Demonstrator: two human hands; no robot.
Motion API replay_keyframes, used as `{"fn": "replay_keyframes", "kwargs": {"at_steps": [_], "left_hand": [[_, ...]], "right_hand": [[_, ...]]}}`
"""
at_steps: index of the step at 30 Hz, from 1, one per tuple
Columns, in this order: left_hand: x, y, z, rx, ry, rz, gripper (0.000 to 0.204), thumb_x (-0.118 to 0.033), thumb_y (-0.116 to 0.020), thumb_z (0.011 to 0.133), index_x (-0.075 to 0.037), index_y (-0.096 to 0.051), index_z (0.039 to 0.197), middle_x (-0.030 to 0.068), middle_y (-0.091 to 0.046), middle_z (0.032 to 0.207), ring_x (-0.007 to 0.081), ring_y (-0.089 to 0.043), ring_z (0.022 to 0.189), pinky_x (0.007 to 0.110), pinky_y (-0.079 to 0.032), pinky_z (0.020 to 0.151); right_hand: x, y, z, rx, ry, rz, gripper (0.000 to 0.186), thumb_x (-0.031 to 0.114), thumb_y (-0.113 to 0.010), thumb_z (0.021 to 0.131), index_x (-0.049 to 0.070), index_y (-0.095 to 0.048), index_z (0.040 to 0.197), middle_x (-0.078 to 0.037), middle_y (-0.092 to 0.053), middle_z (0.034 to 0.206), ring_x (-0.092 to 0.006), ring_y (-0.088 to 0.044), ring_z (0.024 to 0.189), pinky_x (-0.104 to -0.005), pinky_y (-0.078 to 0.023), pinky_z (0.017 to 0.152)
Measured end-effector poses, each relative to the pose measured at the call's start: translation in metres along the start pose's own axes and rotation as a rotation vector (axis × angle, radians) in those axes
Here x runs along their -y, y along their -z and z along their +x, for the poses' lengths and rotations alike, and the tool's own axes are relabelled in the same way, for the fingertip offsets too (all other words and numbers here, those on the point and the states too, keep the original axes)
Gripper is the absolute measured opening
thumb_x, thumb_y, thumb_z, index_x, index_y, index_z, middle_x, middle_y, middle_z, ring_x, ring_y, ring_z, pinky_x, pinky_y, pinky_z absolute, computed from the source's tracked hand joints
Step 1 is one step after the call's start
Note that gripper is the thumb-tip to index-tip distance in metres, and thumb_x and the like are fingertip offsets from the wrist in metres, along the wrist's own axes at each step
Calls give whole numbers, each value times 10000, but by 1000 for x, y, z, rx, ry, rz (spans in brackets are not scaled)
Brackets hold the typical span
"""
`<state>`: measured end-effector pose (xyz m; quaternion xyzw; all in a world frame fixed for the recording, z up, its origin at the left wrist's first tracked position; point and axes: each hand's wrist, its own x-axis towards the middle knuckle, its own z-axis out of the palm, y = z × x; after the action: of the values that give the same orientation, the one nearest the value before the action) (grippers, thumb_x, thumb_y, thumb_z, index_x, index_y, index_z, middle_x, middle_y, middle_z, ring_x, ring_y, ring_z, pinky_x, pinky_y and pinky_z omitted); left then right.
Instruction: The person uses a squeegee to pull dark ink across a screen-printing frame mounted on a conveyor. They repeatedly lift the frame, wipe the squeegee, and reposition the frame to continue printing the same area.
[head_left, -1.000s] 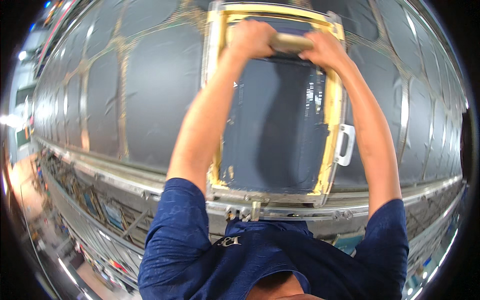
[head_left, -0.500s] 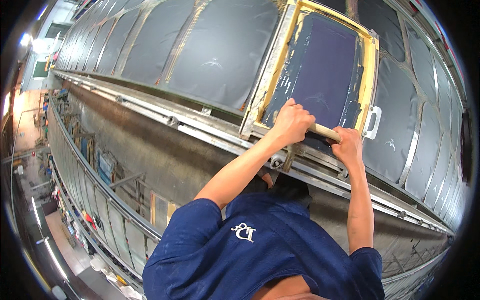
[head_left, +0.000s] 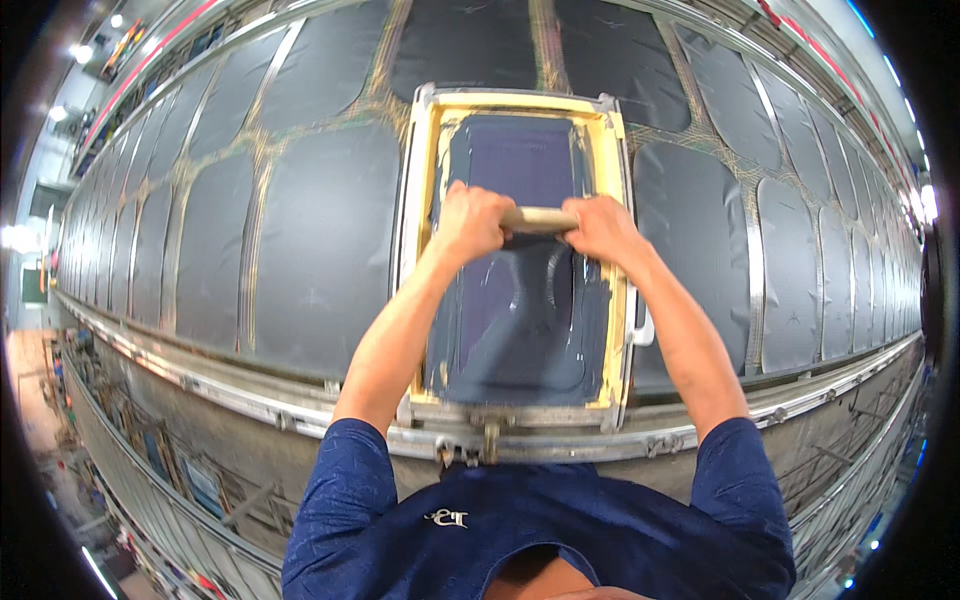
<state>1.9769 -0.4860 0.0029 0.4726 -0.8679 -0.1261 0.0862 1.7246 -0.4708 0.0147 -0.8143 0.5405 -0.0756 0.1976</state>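
Both your hands are closed around the wooden squeegee handle (head_left: pixel 538 219) — your left hand (head_left: pixel 470 222) wraps its left end, your right hand (head_left: pixel 600 229) its right end, fingers curled tight over the bar. The squeegee lies across the printing screen (head_left: pixel 520 300), roughly a third of the way down from its far edge, inside the yellow-taped frame (head_left: pixel 420 200). Dark blue-grey ink covers the mesh, with smeared arcs showing below the blade.

To do this stroke well, I judge you should keep the pressure even between the two hands so the blade stays square to the frame's long sides, hold one steady tilt, and pull in a single smooth pass toward you — a pause would likely leave a ridge in the ink. Watch the bare yellow border; keep the blade's ends inside it.

The screen sits on a long printing desk (head_left: pixel 300 230) that carries rows of dark grey fabric panels (head_left: pixel 690 230), laid side by side and running off in both directions. A metal rail (head_left: pixel 250 395) edges the near side, and the frame clamps onto it in front of your dark blue shirt (head_left: pixel 540 530). Beyond the rail, at left, the factory floor (head_left: pixel 30 380) and bright ceiling lights show.
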Motion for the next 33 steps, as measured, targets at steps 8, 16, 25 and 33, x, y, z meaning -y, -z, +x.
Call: {"fn": "replay_keyframes", "kwargs": {"at_steps": [8, 16, 25, 33], "left_hand": [[87, 24, 194, -1, 29, 84, 328, -336, -878, 684, -183, -777, 956, 116, -761, 901, 346, -726, 901, 462, -567, 824], [91, 17, 223, 10, 116, 55, 386, -348, -888, 688, -196, -790, 1029, 111, -765, 901, 328, -728, 891, 445, -567, 805], [45, 2, 116, 7, 59, 34, 351, -323, -868, 701, -211, -794, 1025, 98, -763, 854, 321, -729, 843, 431, -567, 795], [-49, -22, -95, -49, -9, -90, 202, -236, -851, 684, -148, -764, 844, 127, -708, 723, 333, -718, 746, 459, -566, 712]], "right_hand": [[-93, 60, 185, 40, -3, -93, 361, 308, -867, 711, 113, -748, 991, -181, -744, 958, -382, -719, 959, -496, -575, 828], [-118, 52, 217, 30, -44, -13, 337, 193, -861, 727, 81, -754, 1026, -164, -743, 811, -338, -735, 798, -427, -568, 757], [-59, 21, 105, 117, -151, 98, 267, 215, -837, 750, 66, -720, 938, -140, -691, 691, -331, -697, 696, -421, -537, 685], [44, -40, -97, 0, -36, 88, 164, 191, -779, 742, 96, -677, 828, -178, -670, 709, -379, -683, 729, -468, -524, 671]]}}
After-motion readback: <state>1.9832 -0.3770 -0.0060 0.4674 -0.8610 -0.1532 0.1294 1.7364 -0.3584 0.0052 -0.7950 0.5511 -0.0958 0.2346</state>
